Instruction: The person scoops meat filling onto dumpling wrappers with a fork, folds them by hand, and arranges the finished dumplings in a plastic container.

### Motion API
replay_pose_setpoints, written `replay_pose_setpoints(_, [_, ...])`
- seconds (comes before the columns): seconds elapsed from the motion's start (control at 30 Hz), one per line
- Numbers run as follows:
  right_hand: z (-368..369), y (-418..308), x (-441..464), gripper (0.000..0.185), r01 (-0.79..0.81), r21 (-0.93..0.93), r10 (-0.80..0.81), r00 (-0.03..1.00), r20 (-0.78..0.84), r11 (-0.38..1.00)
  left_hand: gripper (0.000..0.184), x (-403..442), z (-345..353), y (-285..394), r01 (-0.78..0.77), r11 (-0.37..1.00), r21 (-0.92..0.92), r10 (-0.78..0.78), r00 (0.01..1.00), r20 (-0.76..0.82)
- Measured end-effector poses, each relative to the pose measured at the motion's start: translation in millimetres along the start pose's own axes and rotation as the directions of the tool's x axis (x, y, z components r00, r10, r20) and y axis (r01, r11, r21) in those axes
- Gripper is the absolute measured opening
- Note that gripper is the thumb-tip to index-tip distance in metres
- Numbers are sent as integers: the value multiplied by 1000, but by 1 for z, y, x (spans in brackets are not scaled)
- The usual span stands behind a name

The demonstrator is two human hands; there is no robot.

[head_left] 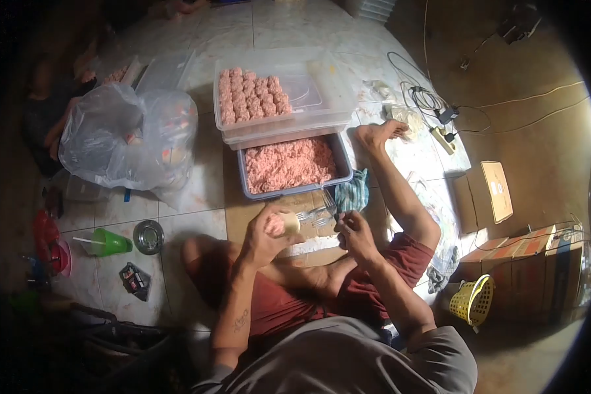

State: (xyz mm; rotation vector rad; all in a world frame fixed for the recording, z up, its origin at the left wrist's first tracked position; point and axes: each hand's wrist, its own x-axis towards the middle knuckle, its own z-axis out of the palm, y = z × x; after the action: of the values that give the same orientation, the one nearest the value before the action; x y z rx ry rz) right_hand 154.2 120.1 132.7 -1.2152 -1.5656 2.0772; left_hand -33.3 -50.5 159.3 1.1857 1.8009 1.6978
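Observation:
My left hand (pixel 264 238) is wrapped round a pale cup-like piece (pixel 289 224) with pink minced meat at its palm side. To its right, my right hand (pixel 356 235) is closed on a dark handle, and metal fork tines (pixel 316 215) show between the two hands. Just beyond them sits a grey-blue tub (pixel 295 194) of loose pink mince (pixel 289 165). A clear plastic container (pixel 308 121) rests over the tub's far side, with rows of shaped mince portions (pixel 249 97) on its left half.
A blue-green cloth (pixel 352 194) lies right of the tub. Leftward are a plastic bag (pixel 102 131), green cup (pixel 111 241) and metal dish (pixel 148 237). Cables (pixel 427 98), a yellow basket (pixel 471 301) and cardboard boxes (pixel 525 262) are on the right. Another person's arm (pixel 59 125) shows far left.

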Motion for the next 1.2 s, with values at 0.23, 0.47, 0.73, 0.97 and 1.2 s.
replay_pose_setpoints(0.23, [15,-70,-53,12,675,-627,-619,695,365,388,51,13,28,-56,-211,943,257,210,977,34])
replay_pose_setpoints(0.47, [24,-96,-56,12,632,-542,-588,758,282,554,43,30,8,19,233,972,-23,-225,956,191])
replay_pose_setpoints(0.73, [26,-74,-50,16,698,-642,-636,659,402,318,31,26,16,-26,-134,924,359,102,989,108])
replay_pose_setpoints(0.97, [45,-55,-1,5,525,-85,-509,846,155,847,37,15,-16,-5,206,974,91,-218,964,152])
replay_pose_setpoints(1.2, [8,15,25,22,-35,-229,44,998,34,973,36,-9,-30,20,212,969,-124,-198,973,119])
